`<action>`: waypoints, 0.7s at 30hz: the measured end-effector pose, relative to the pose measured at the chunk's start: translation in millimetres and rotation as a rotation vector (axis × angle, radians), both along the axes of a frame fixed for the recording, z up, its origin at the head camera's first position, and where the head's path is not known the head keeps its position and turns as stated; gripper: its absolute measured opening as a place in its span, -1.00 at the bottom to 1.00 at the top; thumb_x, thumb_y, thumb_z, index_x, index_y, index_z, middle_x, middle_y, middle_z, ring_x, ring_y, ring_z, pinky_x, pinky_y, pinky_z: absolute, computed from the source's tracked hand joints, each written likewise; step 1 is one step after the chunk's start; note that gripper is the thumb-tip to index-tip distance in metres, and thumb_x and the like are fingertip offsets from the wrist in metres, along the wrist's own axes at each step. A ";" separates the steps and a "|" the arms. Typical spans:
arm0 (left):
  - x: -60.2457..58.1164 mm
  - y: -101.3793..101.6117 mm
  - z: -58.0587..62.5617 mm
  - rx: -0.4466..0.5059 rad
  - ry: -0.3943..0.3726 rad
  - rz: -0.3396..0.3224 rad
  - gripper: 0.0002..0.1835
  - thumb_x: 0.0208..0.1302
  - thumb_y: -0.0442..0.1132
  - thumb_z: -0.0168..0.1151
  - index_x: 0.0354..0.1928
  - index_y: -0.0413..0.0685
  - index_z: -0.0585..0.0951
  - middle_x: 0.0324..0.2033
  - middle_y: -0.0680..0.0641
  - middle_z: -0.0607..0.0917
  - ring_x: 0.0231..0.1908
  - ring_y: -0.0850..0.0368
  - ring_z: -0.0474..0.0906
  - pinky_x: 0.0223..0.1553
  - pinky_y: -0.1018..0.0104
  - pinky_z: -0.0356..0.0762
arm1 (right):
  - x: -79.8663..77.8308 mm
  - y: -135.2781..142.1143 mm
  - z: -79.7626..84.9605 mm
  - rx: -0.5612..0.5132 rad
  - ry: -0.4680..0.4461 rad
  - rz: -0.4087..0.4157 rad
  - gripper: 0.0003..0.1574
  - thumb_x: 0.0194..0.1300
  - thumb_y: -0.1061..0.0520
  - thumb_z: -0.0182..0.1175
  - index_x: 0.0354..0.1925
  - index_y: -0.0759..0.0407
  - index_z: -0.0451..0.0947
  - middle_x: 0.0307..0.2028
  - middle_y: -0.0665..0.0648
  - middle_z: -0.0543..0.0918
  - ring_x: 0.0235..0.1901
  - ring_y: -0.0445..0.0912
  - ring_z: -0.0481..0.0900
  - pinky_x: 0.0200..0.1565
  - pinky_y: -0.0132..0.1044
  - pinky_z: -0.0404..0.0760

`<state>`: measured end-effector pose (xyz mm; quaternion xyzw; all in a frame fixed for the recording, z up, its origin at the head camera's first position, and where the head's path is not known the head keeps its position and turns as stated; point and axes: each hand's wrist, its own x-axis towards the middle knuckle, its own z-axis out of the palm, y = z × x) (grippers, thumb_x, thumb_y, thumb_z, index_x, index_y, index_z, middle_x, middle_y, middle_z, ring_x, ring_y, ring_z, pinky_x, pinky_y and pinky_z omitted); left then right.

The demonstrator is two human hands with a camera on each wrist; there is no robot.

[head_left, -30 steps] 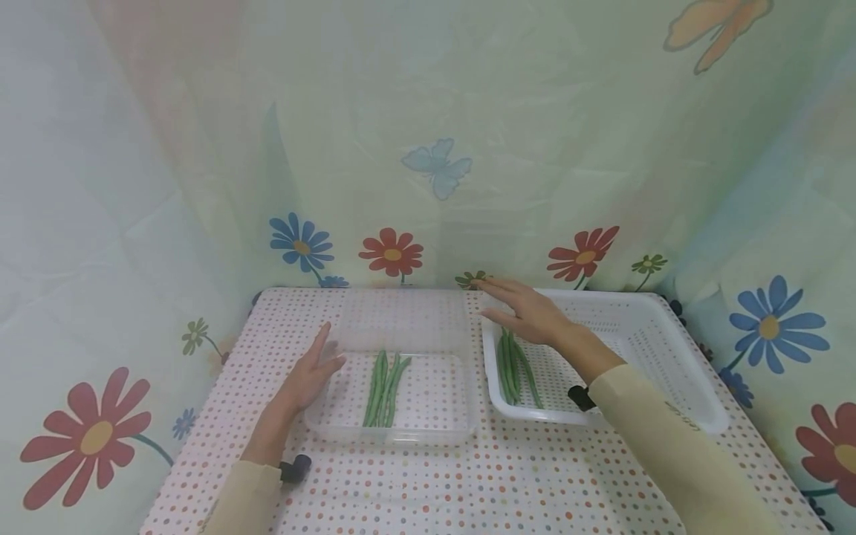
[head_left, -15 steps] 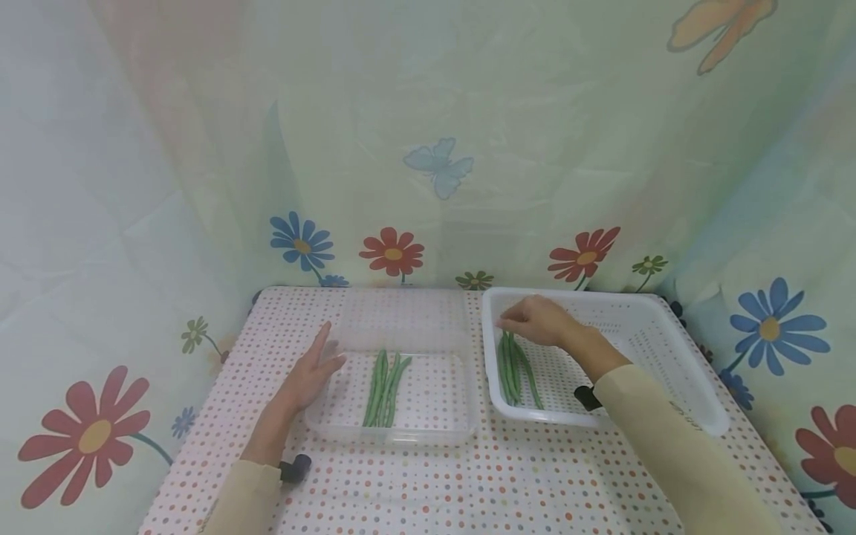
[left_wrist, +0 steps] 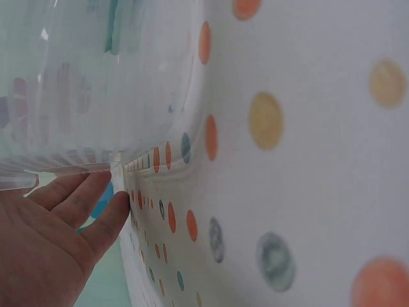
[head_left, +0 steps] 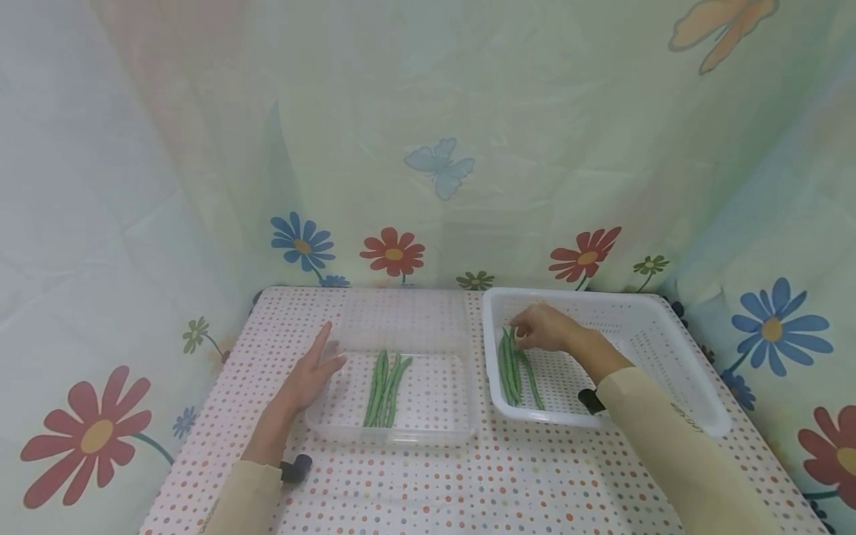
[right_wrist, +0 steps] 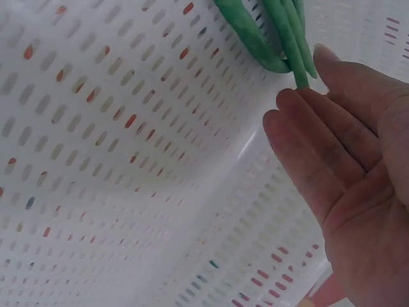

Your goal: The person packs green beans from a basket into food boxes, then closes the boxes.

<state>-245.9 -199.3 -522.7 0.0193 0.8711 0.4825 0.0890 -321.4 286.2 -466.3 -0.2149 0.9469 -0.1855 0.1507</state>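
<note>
My left hand point(head_left: 313, 375) rests with straight fingers beside the left wall of a clear plastic container point(head_left: 428, 437). In the left wrist view its fingertips are right at the container's lower edge. Several green beans point(head_left: 383, 390) lie side by side inside this container. To the right, my right hand point(head_left: 545, 327) reaches into a white perforated basket point(head_left: 692, 357). Its thumb and fingertips pinch at the upper end of a green bean point(right_wrist: 291, 38) in a small bunch along the basket's left side. Part of the bunch's upper end is hidden by the fingers in the head view.
The container's translucent lid point(head_left: 404, 319) lies opened back behind it. A dotted cloth point(head_left: 428, 490) covers the table, with a flower-printed curtain point(head_left: 361, 178) standing behind and at both sides. The basket's raised rim point(head_left: 491, 371) stands close to the container's right side.
My right hand has come down from above the basket's left rim, curled its fingers, and shifted slightly right to the bean ends. The left hand and container have stayed put.
</note>
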 end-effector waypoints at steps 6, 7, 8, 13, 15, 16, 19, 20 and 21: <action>0.8 0.6 0.1 -0.014 0.004 0.005 -0.16 0.59 0.11 0.04 0.69 0.44 -0.18 0.66 -0.13 0.10 0.65 -0.21 -0.06 0.60 -0.35 -0.18 | 2.9 3.4 -2.2 0.034 -0.037 0.014 -0.48 0.29 0.24 0.44 0.22 0.19 0.68 -0.03 0.15 0.78 -0.05 0.00 0.70 0.05 0.03 0.75; 0.9 0.5 0.2 -0.013 0.005 0.005 -0.16 0.59 0.10 0.04 0.69 0.44 -0.18 0.66 -0.13 0.09 0.65 -0.21 -0.06 0.60 -0.35 -0.19 | 3.2 3.2 -2.7 0.034 -0.049 0.006 -0.47 0.29 0.24 0.44 0.23 0.19 0.67 -0.04 0.14 0.78 -0.05 -0.01 0.69 0.05 0.02 0.74; 1.1 0.4 0.1 -0.012 0.005 0.005 -0.16 0.59 0.10 0.04 0.69 0.44 -0.18 0.66 -0.13 0.09 0.65 -0.21 -0.06 0.60 -0.35 -0.19 | 3.5 3.0 -2.9 0.033 -0.053 0.008 -0.45 0.28 0.25 0.44 0.24 0.19 0.66 -0.04 0.15 0.78 -0.06 -0.01 0.68 0.04 0.01 0.75; 1.2 -0.5 -1.1 -0.003 0.000 0.002 -0.17 0.59 0.11 0.03 0.68 0.46 -0.19 0.66 -0.12 0.10 0.65 -0.19 -0.05 0.60 -0.34 -0.18 | 4.6 -0.2 -4.3 0.033 -0.065 -0.010 -0.39 0.26 0.24 0.46 0.27 0.22 0.63 -0.09 0.14 0.77 -0.12 -0.05 0.67 0.01 -0.04 0.75; 1.3 -0.7 -1.3 0.000 -0.002 0.000 -0.17 0.59 0.11 0.03 0.68 0.47 -0.19 0.65 -0.12 0.11 0.65 -0.18 -0.05 0.60 -0.33 -0.17 | 5.0 -1.5 -5.1 0.043 -0.064 -0.019 -0.36 0.25 0.23 0.48 0.28 0.21 0.62 -0.11 0.12 0.77 -0.15 -0.07 0.66 0.00 -0.06 0.75; 1.3 -0.7 -1.2 0.001 -0.003 -0.001 -0.17 0.59 0.11 0.03 0.68 0.47 -0.19 0.65 -0.12 0.11 0.65 -0.18 -0.05 0.60 -0.33 -0.18 | 5.1 -2.1 -5.7 0.050 -0.064 -0.024 -0.35 0.24 0.21 0.49 0.29 0.21 0.61 -0.12 0.11 0.77 -0.16 -0.08 0.66 0.00 -0.07 0.75; 1.3 -0.4 -0.4 0.001 -0.003 -0.002 -0.17 0.60 0.10 0.03 0.68 0.47 -0.20 0.66 -0.12 0.10 0.65 -0.19 -0.06 0.60 -0.33 -0.18 | 6.2 -3.6 -6.2 0.059 -0.069 -0.031 -0.30 0.23 0.20 0.51 0.32 0.20 0.58 -0.15 0.08 0.76 -0.18 -0.09 0.66 -0.02 -0.09 0.75; 1.2 -0.3 0.0 0.001 -0.002 -0.002 -0.17 0.60 0.10 0.03 0.68 0.48 -0.20 0.66 -0.12 0.10 0.65 -0.19 -0.06 0.60 -0.33 -0.19 | 6.6 -4.2 -6.1 0.059 -0.070 -0.033 -0.29 0.22 0.20 0.51 0.32 0.20 0.57 -0.16 0.08 0.76 -0.19 -0.09 0.66 -0.03 -0.09 0.75; 1.2 0.0 0.4 -0.001 -0.001 -0.002 -0.17 0.60 0.10 0.03 0.68 0.48 -0.20 0.66 -0.12 0.10 0.65 -0.19 -0.06 0.60 -0.33 -0.19 | 7.1 -4.7 -5.9 0.056 -0.071 -0.031 -0.29 0.22 0.21 0.51 0.32 0.20 0.56 -0.16 0.09 0.75 -0.20 -0.08 0.66 -0.04 -0.09 0.75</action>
